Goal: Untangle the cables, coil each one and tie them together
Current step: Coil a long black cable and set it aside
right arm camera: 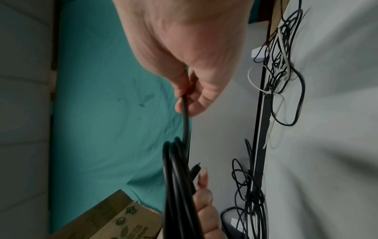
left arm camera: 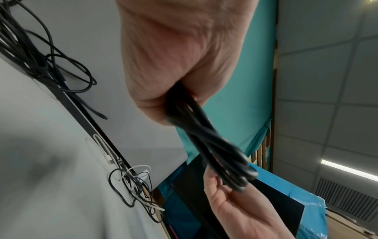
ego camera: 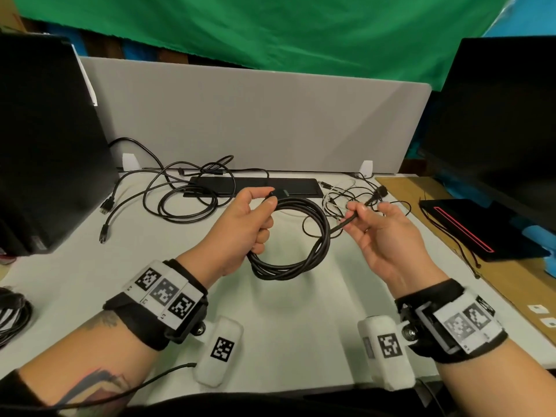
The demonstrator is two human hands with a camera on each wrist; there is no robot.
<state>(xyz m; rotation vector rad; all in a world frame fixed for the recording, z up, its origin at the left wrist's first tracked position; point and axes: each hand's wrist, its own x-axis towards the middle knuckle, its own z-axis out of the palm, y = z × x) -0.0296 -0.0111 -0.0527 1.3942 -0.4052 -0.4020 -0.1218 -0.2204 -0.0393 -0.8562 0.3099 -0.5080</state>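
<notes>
A thick black cable (ego camera: 304,236) hangs in a round coil of several loops above the white table (ego camera: 285,311). My left hand (ego camera: 246,224) grips the coil's left side, thumb on a plug at the top; the bundle (left arm camera: 208,142) runs out of that fist. My right hand (ego camera: 376,227) pinches the cable's loose end (ego camera: 349,221) between thumb and fingers, just right of the coil; the strand (right arm camera: 185,119) drops from those fingertips to the loops. Behind lie a tangle of black cables (ego camera: 186,191) and a smaller tangle of thin black and white cables (ego camera: 346,200).
A grey divider panel (ego camera: 255,121) closes off the back of the table, with a flat black bar (ego camera: 255,186) at its foot. Black monitors stand at left (ego camera: 45,145) and right (ego camera: 496,130). A black pouch with a red stripe (ego camera: 475,230) lies right. More coiled cable (ego camera: 12,314) sits at the left edge.
</notes>
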